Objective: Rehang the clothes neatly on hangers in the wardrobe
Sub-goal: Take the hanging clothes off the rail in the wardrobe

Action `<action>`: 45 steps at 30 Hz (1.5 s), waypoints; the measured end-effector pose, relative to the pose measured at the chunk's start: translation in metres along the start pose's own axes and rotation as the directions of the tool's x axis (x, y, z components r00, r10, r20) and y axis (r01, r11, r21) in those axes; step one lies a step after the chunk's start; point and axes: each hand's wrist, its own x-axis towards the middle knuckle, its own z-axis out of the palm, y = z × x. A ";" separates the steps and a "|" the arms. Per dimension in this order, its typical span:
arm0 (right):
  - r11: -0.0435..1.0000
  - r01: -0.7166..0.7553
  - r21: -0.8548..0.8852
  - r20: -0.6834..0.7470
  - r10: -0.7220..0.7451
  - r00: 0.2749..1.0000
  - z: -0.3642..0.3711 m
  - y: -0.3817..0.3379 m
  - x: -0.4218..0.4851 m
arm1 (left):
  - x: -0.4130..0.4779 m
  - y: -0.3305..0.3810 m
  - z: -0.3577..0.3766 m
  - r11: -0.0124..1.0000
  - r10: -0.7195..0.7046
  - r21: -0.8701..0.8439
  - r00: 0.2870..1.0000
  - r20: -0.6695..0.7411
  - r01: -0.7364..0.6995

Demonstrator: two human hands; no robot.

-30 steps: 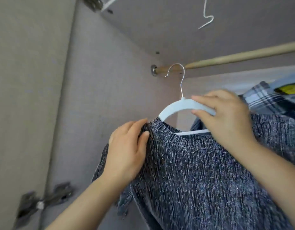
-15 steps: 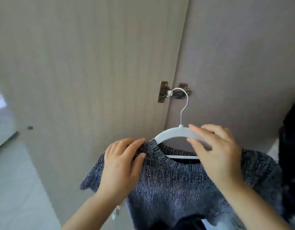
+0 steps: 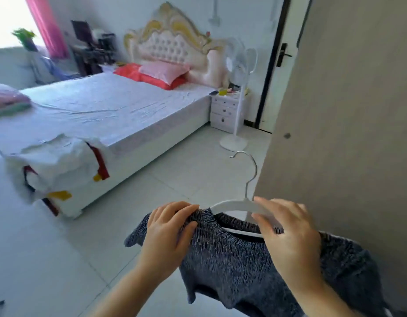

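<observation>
Looking through the head camera, I saw a dark blue-grey knit sweater (image 3: 243, 259) held in front of the body, low in the middle of the view, above the pale tiled floor (image 3: 49, 259). It sat on a white hanger (image 3: 234, 205) whose long axis ran left to right across the picture. The metal hook (image 3: 250, 170) stood upward from the hanger's middle, its open tip curling to the left. The sweater's neckline faced up and away from me, its body dropped toward the bottom edge, and one short sleeve stuck out to the left.

My left hand (image 3: 168, 229) gripped the knit at the left shoulder beside the collar, fingers curled over the fabric and thumb underneath. My right hand (image 3: 289, 232) pinched the right arm of the hanger, fingers over the top and thumb below it.

A grey wardrobe door (image 3: 346, 110) stood just to the right of the hook. Well beyond lay a bed (image 3: 106, 104), with a white nightstand (image 3: 223, 110) and a standing fan (image 3: 239, 65) beside it.
</observation>
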 end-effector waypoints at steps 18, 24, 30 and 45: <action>0.895 0.045 0.445 0.260 -0.177 0.949 0.363 -0.165 0.125 | 0.063 -0.302 -0.134 0.893 -0.286 0.272 0.919 -0.272 0.358; 0.814 0.017 0.581 0.313 -0.243 0.918 0.472 -0.193 0.169 | 0.101 -0.386 -0.141 0.835 -0.332 0.313 0.868 -0.369 0.452; 0.722 -0.053 0.690 0.379 -0.297 0.876 0.588 -0.221 0.230 | 0.164 -0.467 -0.152 0.735 -0.402 0.353 0.791 -0.461 0.579; 0.637 -0.212 0.741 0.555 -0.405 0.726 0.844 -0.314 0.331 | 0.267 -0.681 -0.202 0.611 -0.495 0.329 0.672 -0.551 0.720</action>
